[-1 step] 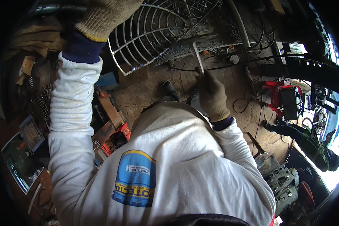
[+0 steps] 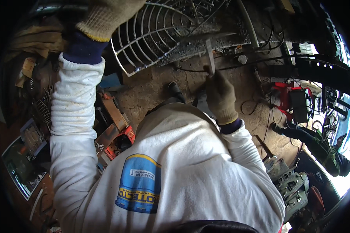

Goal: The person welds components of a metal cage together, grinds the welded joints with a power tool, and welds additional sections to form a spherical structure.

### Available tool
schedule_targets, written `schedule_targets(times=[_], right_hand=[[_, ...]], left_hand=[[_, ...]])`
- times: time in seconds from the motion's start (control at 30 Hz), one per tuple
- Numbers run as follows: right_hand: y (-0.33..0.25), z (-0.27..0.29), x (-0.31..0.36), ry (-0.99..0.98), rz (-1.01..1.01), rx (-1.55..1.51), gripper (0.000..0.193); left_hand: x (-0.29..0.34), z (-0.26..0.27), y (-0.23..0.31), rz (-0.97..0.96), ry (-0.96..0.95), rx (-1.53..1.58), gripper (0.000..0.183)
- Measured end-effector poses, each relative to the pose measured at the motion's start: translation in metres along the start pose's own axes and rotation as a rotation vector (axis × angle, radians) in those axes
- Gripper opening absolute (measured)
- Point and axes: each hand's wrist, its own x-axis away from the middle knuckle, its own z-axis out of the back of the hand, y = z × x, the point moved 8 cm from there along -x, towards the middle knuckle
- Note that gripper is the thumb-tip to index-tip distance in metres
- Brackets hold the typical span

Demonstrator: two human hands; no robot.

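The fingers of the right hand (image 2: pixel 221 97), in a knitted glove, are curled closed, and by them a pale flat bar (image 2: pixel 211 58) is held at its lower end. The bar is pointed away from the body (its upper end is blurred, beside a dark slender shape). Of the left hand (image 2: pixel 112 16), also gloved, the fingers are cut by the upper edge of the view, so how far they are opened, and what is held, cannot be told. The metal grille (image 2: pixel 142 37) is placed between the two hands, just beside the left glove and well apart from the right fingers. Its near corner is pointed toward the body. Between this corner and the right hand, open floor (image 2: pixel 140 97) is seen; farther right, a pale rod (image 2: pixel 248 23) is found.
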Motion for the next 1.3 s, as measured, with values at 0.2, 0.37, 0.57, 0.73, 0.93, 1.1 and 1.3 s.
schedule_targets(times=[0.2,0.37,0.57,0.73,0.93,1.1,1.3], right_hand=[[0.007,-0.001,0.002,0.025,0.073,0.139,0.032],[-0.013,0.015,-0.003,0.164,0.076,-0.234,0.025],[0.008,0.006,0.002,0.154,0.282,0.051,0.030],[0.001,0.013,-0.004,0.175,0.059,-0.220,0.030],[0.007,0.000,0.001,-0.056,-0.056,-0.161,0.031],[-0.022,0.008,0.009,-0.029,0.181,-0.066,0.033],[-0.025,0.013,0.016,0.105,0.319,-0.035,0.036]], left_hand=[[0.004,0.013,0.005,0.021,0.070,-0.120,0.021],[0.004,0.005,-0.007,0.070,-0.007,-0.094,0.022],[-0.005,-0.009,-0.006,-0.026,-0.037,-0.072,0.021],[0.001,0.001,0.000,0.023,-0.012,-0.087,0.022],[-0.002,-0.002,0.009,-0.169,0.064,-0.056,0.021],[0.009,0.010,0.025,-0.299,0.156,-0.064,0.022],[0.019,0.013,0.050,-0.391,0.211,-0.154,0.020]])
